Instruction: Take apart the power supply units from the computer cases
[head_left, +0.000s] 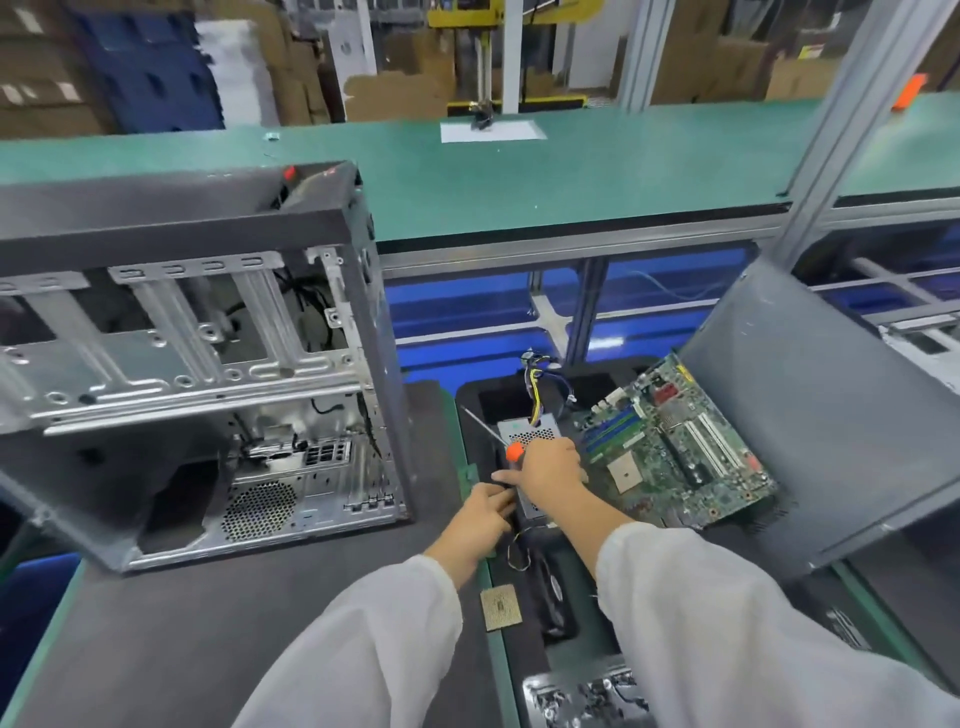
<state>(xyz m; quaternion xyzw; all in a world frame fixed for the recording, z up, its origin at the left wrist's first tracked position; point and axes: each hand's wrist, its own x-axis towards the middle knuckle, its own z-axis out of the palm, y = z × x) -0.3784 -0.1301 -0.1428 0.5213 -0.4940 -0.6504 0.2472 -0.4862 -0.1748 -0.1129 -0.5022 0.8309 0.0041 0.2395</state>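
A grey metal power supply unit with a bundle of coloured wires lies in a black tray to the right of the mat. My right hand rests on top of it and grips a screwdriver with an orange collar, whose shaft points up and left. My left hand touches the unit's near left edge with fingers extended. The opened computer case lies on its side at the left, its bare metal frame showing.
A green motherboard leans against a grey case panel at the right. A loose CPU chip lies on the green rim near me, beside a fan. A green conveyor runs across the back.
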